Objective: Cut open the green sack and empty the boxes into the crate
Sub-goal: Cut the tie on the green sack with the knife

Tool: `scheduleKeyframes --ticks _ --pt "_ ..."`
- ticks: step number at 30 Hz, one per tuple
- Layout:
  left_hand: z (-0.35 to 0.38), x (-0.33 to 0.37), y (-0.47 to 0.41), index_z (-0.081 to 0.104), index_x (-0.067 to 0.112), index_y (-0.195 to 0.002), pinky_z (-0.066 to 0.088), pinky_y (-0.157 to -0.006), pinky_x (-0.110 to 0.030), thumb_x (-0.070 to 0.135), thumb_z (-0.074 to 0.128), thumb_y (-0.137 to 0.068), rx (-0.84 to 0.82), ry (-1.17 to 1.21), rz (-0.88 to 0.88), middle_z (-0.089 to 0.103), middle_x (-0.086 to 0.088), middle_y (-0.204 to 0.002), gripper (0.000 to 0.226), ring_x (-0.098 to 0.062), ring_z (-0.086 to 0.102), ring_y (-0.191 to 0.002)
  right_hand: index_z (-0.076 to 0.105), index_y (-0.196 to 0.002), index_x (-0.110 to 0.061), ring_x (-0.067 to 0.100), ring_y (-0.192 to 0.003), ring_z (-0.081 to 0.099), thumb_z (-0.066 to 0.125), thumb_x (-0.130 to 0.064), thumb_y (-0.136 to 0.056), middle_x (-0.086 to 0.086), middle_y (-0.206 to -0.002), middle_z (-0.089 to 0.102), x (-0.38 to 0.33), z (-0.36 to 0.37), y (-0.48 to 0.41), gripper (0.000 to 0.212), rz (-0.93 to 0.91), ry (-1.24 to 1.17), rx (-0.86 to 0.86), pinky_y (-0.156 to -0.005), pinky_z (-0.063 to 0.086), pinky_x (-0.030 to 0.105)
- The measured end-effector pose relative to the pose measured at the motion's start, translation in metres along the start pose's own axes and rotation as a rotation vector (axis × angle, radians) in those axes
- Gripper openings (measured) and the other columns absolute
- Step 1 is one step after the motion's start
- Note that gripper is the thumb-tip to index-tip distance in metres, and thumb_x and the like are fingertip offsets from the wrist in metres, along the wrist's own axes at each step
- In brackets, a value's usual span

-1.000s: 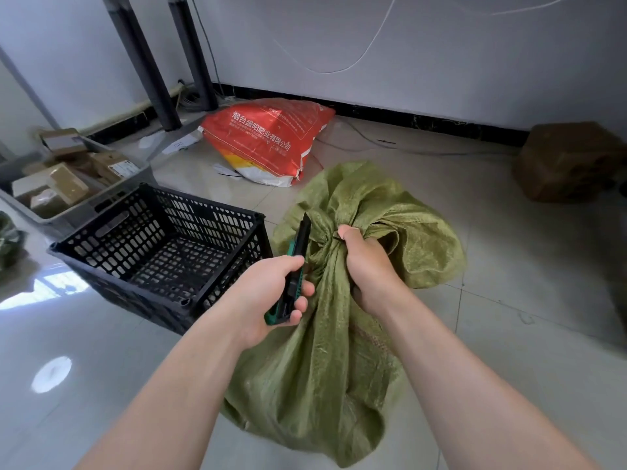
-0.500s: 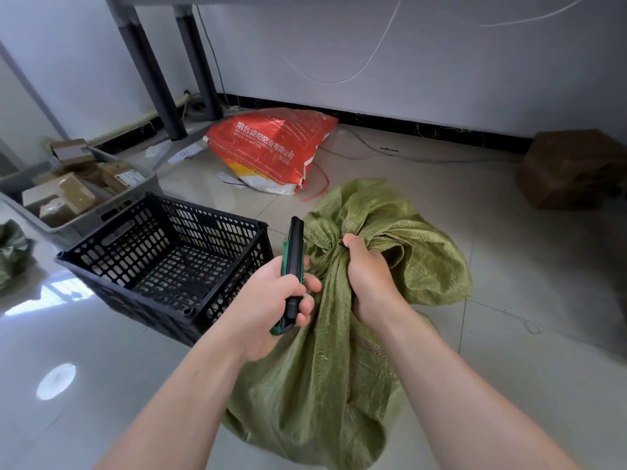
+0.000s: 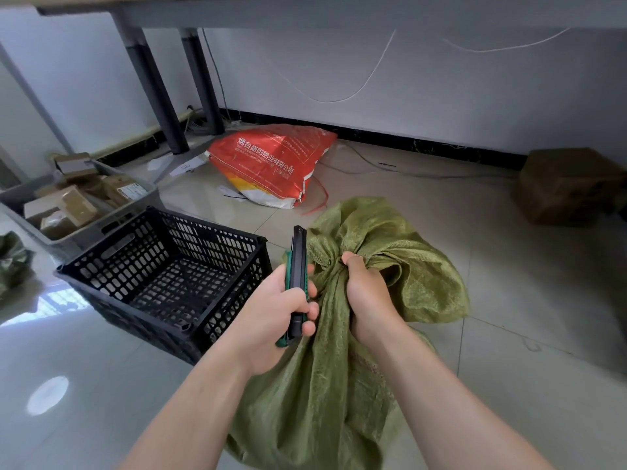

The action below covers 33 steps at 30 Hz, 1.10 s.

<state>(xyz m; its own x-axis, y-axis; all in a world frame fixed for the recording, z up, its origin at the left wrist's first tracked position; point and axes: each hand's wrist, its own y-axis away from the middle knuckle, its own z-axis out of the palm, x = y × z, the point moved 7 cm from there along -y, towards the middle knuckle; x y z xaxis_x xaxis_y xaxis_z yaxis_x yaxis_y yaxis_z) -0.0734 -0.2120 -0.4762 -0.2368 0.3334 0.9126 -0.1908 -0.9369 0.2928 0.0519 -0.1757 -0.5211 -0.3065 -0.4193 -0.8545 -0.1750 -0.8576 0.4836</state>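
The right hand (image 3: 368,296) keeps its grip bunched tight around the gathered neck of the green sack (image 3: 325,385), which stands on the floor tiles; the left hand (image 3: 271,317) is closed round a green-and-black utility knife (image 3: 298,283), now held more upright than a second ago, its blade not discernible. The black crate (image 3: 163,276) sits just left of the sack. Beyond, a red sack (image 3: 271,164) bears white Chinese print, too small to read surely.
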Motion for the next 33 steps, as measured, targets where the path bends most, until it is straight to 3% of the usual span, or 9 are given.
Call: scheduleKeyframes --ticks 6,11,16,20,23,25,28,30,33 --pt "-0.021 -0.012 -0.005 0.05 0.006 -0.114 0.047 -0.047 -0.028 -0.004 0.05 -0.089 0.104 -0.144 -0.039 0.049 -0.013 -0.083 0.027 -0.017 0.052 -0.057 0.059 -0.116 -0.01 0.032 -0.097 0.07 0.056 -0.053 -0.083 0.012 -0.105 0.072 -0.002 -0.007 0.0 0.055 -0.034 0.067 0.009 -0.095 0.055 0.052" --pt "-0.089 -0.026 -0.009 0.046 0.007 -0.126 0.051 -0.053 -0.033 -0.001 0.047 -0.093 0.321 -0.249 -0.078 0.06 -0.02 -0.092 0.034 -0.023 0.059 -0.062 0.057 -0.117 -0.008 0.028 -0.099 0.064 0.051 -0.044 -0.093 0.006 -0.103 0.067 0.001 -0.031 -0.003 0.043 -0.086 0.249 0.12 -0.099 0.049 0.044" --pt "-0.156 -0.05 -0.027 0.056 0.017 -0.128 0.048 -0.069 -0.034 0.016 0.057 -0.094 0.495 -0.561 -0.092 0.07 -0.008 -0.102 0.033 -0.023 0.067 -0.083 0.055 -0.109 -0.008 0.024 -0.102 0.055 0.049 -0.038 -0.097 -0.002 -0.097 0.06 0.017 -0.022 -0.004 0.033 -0.149 0.448 0.091 -0.09 0.036 0.032" --pt "-0.185 -0.082 -0.044 0.05 0.025 -0.137 0.052 -0.081 -0.037 0.03 0.054 -0.098 0.478 -0.674 -0.189 0.061 -0.001 -0.127 0.04 -0.02 0.063 -0.096 0.05 -0.093 -0.01 0.023 -0.097 0.048 0.049 -0.033 -0.099 0.002 -0.1 0.056 0.021 -0.01 -0.01 0.024 -0.173 0.508 0.096 -0.088 0.03 0.027" --pt "-0.187 -0.121 -0.052 0.044 0.025 -0.143 0.049 -0.098 -0.04 0.028 0.052 -0.099 0.422 -0.525 -0.327 0.054 -0.002 -0.136 0.045 -0.025 0.058 -0.112 0.054 -0.076 -0.013 0.018 -0.081 0.054 0.051 -0.031 -0.098 -0.004 -0.082 0.057 0.016 -0.007 -0.012 0.028 -0.195 0.453 0.137 -0.08 0.033 0.026" --pt "-0.173 -0.136 -0.06 0.048 0.027 -0.137 0.049 -0.094 -0.036 0.025 0.051 -0.101 0.349 -0.425 -0.353 0.056 0.002 -0.127 0.037 -0.022 0.058 -0.106 0.053 -0.078 -0.018 0.014 -0.08 0.055 0.052 -0.032 -0.097 -0.006 -0.083 0.057 0.011 -0.005 -0.016 0.024 -0.2 0.431 0.162 -0.077 0.036 0.028" --pt "-0.141 -0.143 -0.073 0.056 0.026 -0.107 0.052 -0.077 -0.035 0.017 0.047 -0.103 0.245 -0.198 -0.364 0.065 -0.002 -0.104 0.013 -0.02 0.063 -0.086 0.042 -0.073 -0.022 0.004 -0.07 0.045 0.051 -0.032 -0.099 -0.009 -0.079 0.05 0.003 -0.002 -0.023 0.029 -0.19 0.45 0.173 -0.068 0.035 0.029" --pt "-0.123 -0.15 -0.081 0.059 0.022 -0.111 0.054 -0.073 -0.04 0.018 0.047 -0.102 0.163 -0.185 -0.378 0.07 -0.011 -0.11 0.015 -0.028 0.068 -0.088 0.043 -0.074 -0.02 0.004 -0.069 0.043 0.049 -0.034 -0.1 -0.009 -0.079 0.047 0.0 -0.006 -0.029 0.03 -0.163 0.453 0.194 -0.075 0.032 0.029" --pt "-0.121 -0.163 -0.091 0.06 0.022 -0.112 0.053 -0.07 -0.037 0.015 0.046 -0.102 0.162 -0.167 -0.356 0.07 -0.01 -0.106 0.018 -0.027 0.066 -0.084 0.047 -0.1 -0.012 0.003 -0.072 0.043 0.05 -0.037 -0.099 -0.01 -0.083 0.049 -0.001 -0.024 -0.035 0.024 -0.155 0.389 0.257 -0.081 0.031 0.029"
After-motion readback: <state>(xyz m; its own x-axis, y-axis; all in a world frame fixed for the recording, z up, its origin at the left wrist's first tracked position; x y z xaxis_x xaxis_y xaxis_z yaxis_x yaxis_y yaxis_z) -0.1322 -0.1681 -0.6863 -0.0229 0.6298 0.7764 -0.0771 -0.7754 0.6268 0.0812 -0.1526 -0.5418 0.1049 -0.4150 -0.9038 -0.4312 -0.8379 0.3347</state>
